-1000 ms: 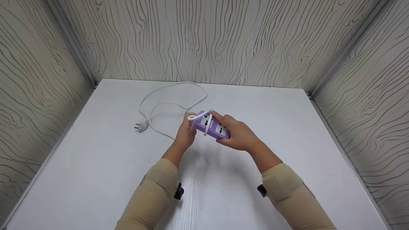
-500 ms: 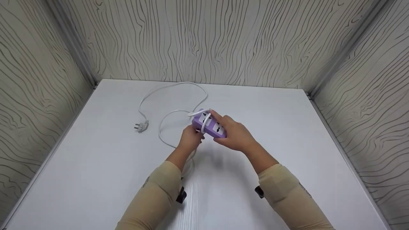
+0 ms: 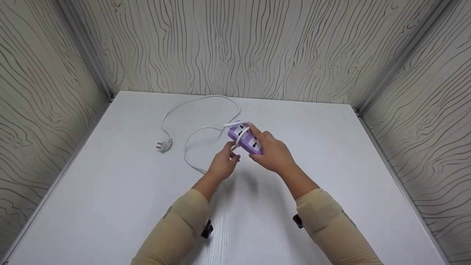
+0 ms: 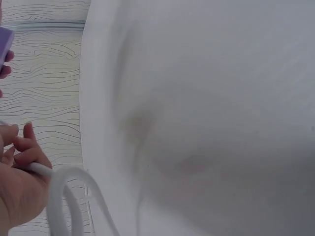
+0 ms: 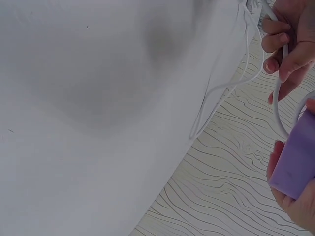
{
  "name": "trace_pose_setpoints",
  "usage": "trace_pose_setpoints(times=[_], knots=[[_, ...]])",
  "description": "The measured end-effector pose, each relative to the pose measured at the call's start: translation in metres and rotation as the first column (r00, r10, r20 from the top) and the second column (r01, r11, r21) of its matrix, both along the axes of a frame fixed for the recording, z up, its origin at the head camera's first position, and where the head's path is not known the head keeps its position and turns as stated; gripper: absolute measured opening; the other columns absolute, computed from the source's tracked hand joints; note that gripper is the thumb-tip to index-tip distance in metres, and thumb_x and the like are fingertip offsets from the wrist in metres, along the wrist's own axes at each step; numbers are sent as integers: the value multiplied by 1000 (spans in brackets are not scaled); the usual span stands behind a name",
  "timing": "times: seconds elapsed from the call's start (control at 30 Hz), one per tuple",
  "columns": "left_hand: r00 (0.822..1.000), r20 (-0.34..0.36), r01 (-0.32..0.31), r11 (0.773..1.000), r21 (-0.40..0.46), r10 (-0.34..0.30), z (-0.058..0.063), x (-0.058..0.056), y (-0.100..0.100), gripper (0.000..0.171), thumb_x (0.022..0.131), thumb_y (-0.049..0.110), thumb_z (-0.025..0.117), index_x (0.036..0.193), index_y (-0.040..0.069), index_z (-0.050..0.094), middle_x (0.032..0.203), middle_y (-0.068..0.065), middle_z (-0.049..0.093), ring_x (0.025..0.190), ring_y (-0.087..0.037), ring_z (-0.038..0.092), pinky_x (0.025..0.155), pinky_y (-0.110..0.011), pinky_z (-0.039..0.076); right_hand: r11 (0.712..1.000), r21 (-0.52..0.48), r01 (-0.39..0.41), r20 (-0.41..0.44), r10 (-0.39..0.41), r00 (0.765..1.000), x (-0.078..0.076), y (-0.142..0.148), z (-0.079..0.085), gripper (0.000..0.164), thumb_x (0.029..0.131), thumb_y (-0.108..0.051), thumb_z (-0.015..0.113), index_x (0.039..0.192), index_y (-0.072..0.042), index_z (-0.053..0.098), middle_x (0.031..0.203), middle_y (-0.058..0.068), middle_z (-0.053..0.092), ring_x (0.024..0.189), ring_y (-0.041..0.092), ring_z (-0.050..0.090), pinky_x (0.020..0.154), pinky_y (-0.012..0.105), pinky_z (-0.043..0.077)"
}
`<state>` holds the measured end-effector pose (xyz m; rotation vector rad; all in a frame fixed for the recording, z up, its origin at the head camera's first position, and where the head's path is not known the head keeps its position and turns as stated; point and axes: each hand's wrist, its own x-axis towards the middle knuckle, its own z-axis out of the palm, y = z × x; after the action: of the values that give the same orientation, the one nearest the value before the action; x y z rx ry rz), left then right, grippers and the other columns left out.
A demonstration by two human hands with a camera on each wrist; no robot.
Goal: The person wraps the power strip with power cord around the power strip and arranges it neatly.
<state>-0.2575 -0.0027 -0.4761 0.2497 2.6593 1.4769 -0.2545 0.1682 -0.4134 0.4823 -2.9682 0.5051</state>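
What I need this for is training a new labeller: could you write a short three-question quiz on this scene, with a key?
1. Which hand holds the purple power strip?
A) left
B) right
C) neither

2. True or false: the plug lies on the white table.

3. Fill in the blank: the left hand grips the white ____.

Key:
1. B, the right hand
2. True
3. cord
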Motion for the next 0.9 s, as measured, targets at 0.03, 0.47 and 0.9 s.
trace_pose_setpoints(times=[0.03,0.47,0.9], knots=[[1000,-15,-15,999,-38,15,0,1,0,39,92,17,53,129,15,40,92,-4,63,75,-14,57,68,-32,46,1000,1,9,4,-9,1000,0,0,0,86,78,-36,68,144,-42,12,113,11,52,83,27,56,77,43,48],[997,-81,-36,859,-511,-6,-9,13,-14,46,89,21,57,130,11,41,104,-13,65,95,-28,62,79,-41,49,992,-19,124,1,-124,992,-8,8,-5,90,78,-36,69,145,-38,8,114,14,50,90,31,57,79,47,47],[965,263,-31,998,51,16,-8,9,-46,16,87,10,55,101,4,62,91,-5,61,82,-20,54,72,-33,45,982,-66,178,-8,-179,984,-11,20,-5,88,80,-34,67,145,-36,9,116,16,48,91,33,57,78,48,47]])
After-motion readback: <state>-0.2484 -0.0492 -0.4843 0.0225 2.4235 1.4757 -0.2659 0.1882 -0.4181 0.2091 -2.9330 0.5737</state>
